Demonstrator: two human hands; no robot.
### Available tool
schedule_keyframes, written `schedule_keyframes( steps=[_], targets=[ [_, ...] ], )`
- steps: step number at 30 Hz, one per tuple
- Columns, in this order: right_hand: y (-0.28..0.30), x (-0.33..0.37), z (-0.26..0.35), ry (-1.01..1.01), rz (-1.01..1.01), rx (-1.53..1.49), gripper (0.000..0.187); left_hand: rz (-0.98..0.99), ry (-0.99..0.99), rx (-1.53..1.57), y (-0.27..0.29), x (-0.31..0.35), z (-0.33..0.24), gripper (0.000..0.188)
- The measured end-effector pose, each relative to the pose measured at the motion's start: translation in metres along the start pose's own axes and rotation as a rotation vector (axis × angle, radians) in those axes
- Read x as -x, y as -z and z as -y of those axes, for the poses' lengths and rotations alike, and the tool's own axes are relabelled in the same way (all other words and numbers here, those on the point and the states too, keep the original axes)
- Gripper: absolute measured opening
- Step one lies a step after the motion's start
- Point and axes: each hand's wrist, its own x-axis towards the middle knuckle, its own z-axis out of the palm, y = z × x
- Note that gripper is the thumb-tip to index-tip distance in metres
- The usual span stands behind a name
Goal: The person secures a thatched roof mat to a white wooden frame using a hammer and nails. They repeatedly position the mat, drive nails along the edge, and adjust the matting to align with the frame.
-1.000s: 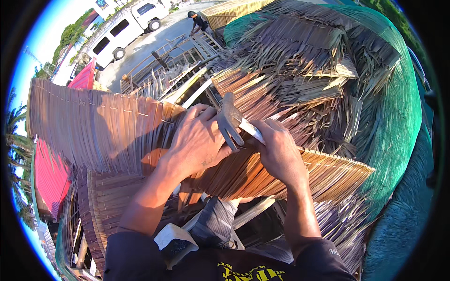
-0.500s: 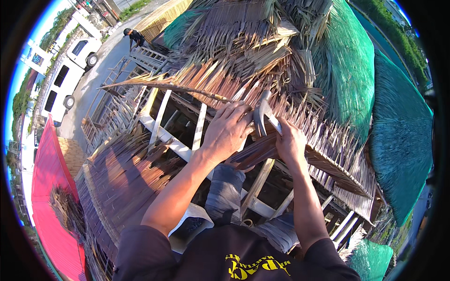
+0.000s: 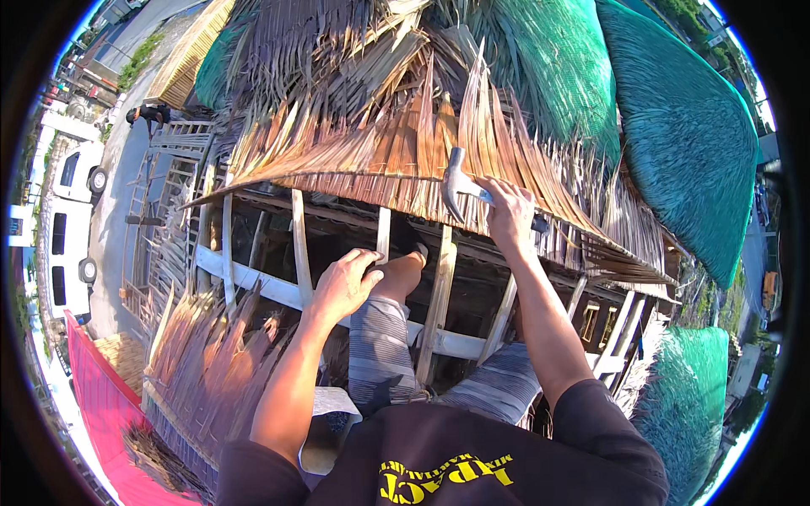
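Observation:
My right hand (image 3: 511, 216) grips a claw hammer (image 3: 455, 184) by its handle, with the metal head raised over the lower edge of a brown palm-thatch strip (image 3: 396, 160). That strip lies across the roof, its long edge running from left to right. Lower and to the left, my left hand (image 3: 342, 285) hovers near a wooden rafter (image 3: 301, 240), with thumb and forefinger apart and nothing visible between them. Between my arms, several bare rafters and a pale crossbeam (image 3: 274, 287) show the dark space under the roof. My bent leg (image 3: 396, 291) rests among them.
A loose-ended thatch section (image 3: 207, 363) covers the lower left, beside a red roof (image 3: 101, 405). Green netting (image 3: 557, 67) covers thatch at upper right. A white open container (image 3: 327, 434) sits by my left side. A person (image 3: 150, 115) bends near a wooden frame, past white vehicles (image 3: 72, 223).
My left hand has let go of the thatch strip's edge and drawn back down and left. The strip now lies spread against the roof. The hammer has moved slightly up and left.

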Motion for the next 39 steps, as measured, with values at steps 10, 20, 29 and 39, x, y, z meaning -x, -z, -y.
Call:
schedule_keyframes(
  steps=[10, 20, 29, 39],
  targets=[
    [0.029, 0.016, -0.004, -0.031, 0.0, 0.095, 0.07, -0.669, 0.584, 1.56, -0.004, -0.192, 0.011, 0.026],
    [0.016, 0.002, 0.053, -0.601, -0.256, -0.596, 0.045, -0.581, 0.247, 1.768, -0.035, -0.22, -0.076, 0.025],
    [-0.138, -0.011, 0.003, -1.186, -0.423, -1.309, 0.018, -0.348, 0.575, 1.748, -0.134, -0.245, 0.092, 0.03],
    [-0.165, -0.056, -0.032, -1.025, -0.408, -1.226, 0.011, -0.417, 0.572, 1.746, -0.106, -0.273, 0.091, 0.036]
  ],
)
